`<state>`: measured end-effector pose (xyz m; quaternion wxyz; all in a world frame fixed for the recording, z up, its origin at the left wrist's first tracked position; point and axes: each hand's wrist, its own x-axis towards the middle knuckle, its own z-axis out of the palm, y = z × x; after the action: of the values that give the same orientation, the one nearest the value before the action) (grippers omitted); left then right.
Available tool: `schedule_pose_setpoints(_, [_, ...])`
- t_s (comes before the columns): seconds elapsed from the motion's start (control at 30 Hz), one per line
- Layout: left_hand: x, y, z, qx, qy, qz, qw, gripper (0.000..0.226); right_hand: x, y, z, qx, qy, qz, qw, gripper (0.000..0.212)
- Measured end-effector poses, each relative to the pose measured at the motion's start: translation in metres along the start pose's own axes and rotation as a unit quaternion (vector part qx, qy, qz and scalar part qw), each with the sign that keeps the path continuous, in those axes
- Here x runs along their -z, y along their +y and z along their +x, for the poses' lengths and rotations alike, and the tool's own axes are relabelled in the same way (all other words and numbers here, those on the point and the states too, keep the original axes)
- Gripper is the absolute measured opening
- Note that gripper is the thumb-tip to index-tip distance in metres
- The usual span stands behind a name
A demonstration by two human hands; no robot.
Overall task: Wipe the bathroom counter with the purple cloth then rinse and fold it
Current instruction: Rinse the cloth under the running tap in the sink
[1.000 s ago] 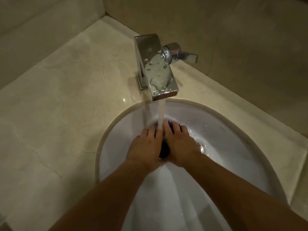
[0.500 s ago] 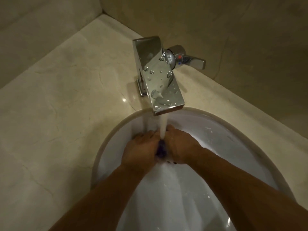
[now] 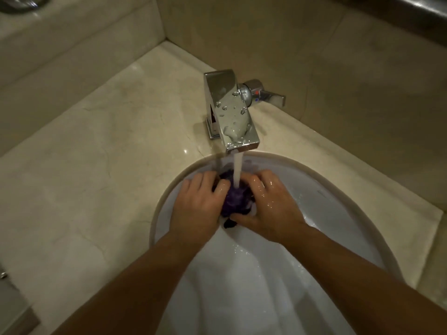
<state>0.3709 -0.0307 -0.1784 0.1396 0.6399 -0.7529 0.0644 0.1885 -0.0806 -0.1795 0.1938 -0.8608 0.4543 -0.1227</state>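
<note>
- The purple cloth [image 3: 235, 201] is bunched into a wet wad at the far end of the sink basin [image 3: 343, 213], squeezed between the two hands.
- The left hand [image 3: 198, 209] grips the cloth's left side, its fingers curled over the far part of the wad.
- The right hand [image 3: 271, 209], wet and shiny, grips the right side, with its thumb hooked round the near edge. A dark scrap of cloth shows just below that thumb.
- Most of the cloth is hidden by the two hands; only the middle strip shows between them.
- A stream of water [image 3: 237, 170] falls straight onto the top of the wad between the fingers.
- The water comes from a square chrome faucet [image 3: 232, 117], beaded with drops, that stands on the table just beyond the basin's far rim.
- Its lever handle [image 3: 268, 96] sticks out to the right, close to the wall.
- The beige marble table [image 3: 96, 165] wraps round the basin and spreads widest on the left.
- Tiled walls [image 3: 314, 44] meet in a corner behind the faucet.
- Both forearms reach in from the near edge and cover the near part of the basin.
</note>
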Motion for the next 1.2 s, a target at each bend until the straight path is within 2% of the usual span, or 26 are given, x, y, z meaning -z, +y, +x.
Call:
schedule_pose_setpoints(0.07, [0.008, -0.006, -0.005, -0.037, -0.003, 0.030, 0.999, 0.026, 0.013, 0.005, -0.014, 0.026, -0.007, -0.056, 0.998, 0.062])
schedule_pose_setpoints(0.13, [0.011, -0.013, -0.013, -0.077, -0.072, 0.022, 0.994, 0.037, 0.020, 0.010, -0.027, 0.019, -0.067, -0.118, 0.990, 0.063])
schedule_pose_setpoints(0.17, [0.011, -0.016, -0.017, -0.086, -0.120, 0.012, 0.989, 0.051, 0.020, 0.013, -0.033, -0.007, -0.100, -0.126, 0.987, 0.068])
schedule_pose_setpoints(0.23, [0.012, -0.013, -0.018, -0.064, -0.192, -0.014, 0.979, 0.076, 0.011, 0.018, -0.038, -0.081, -0.155, -0.091, 0.980, 0.096])
schedule_pose_setpoints(0.33, [0.006, 0.005, -0.011, -0.004, -0.253, -0.031, 0.967, 0.097, -0.015, 0.018, -0.031, -0.127, -0.197, -0.032, 0.972, 0.134])
schedule_pose_setpoints(0.43, [-0.011, 0.018, -0.007, 0.034, -0.298, -0.015, 0.954, 0.114, -0.038, 0.009, -0.015, -0.134, -0.233, -0.019, 0.963, 0.144])
schedule_pose_setpoints(0.5, [-0.020, 0.021, -0.006, 0.048, -0.300, -0.002, 0.953, 0.111, -0.047, 0.001, -0.004, -0.146, -0.235, -0.022, 0.961, 0.137])
schedule_pose_setpoints(0.6, [-0.026, 0.018, 0.000, 0.068, -0.312, -0.006, 0.948, 0.103, -0.050, -0.002, 0.010, -0.157, -0.253, -0.038, 0.954, 0.117])
schedule_pose_setpoints(0.8, [-0.043, 0.003, 0.005, 0.011, -0.287, 0.012, 0.958, 0.094, -0.032, 0.002, 0.039, -0.161, -0.327, -0.047, 0.930, 0.079])
schedule_pose_setpoints(0.93, [-0.059, -0.005, 0.004, -0.045, -0.226, 0.036, 0.972, 0.085, -0.022, 0.005, 0.054, -0.168, -0.358, -0.019, 0.918, 0.035])
schedule_pose_setpoints(1.0, [-0.063, -0.008, 0.005, -0.054, -0.217, 0.032, 0.974, 0.081, -0.014, 0.006, 0.058, -0.160, -0.373, -0.016, 0.914, 0.022])
schedule_pose_setpoints(1.13, [-0.062, -0.005, 0.015, -0.041, -0.284, -0.019, 0.958, 0.072, -0.014, 0.006, 0.059, -0.129, -0.363, -0.040, 0.922, 0.035])
schedule_pose_setpoints(1.2, [-0.057, -0.003, 0.017, -0.018, -0.287, -0.044, 0.957, 0.066, -0.019, 0.006, 0.054, -0.125, -0.343, -0.049, 0.930, 0.037])
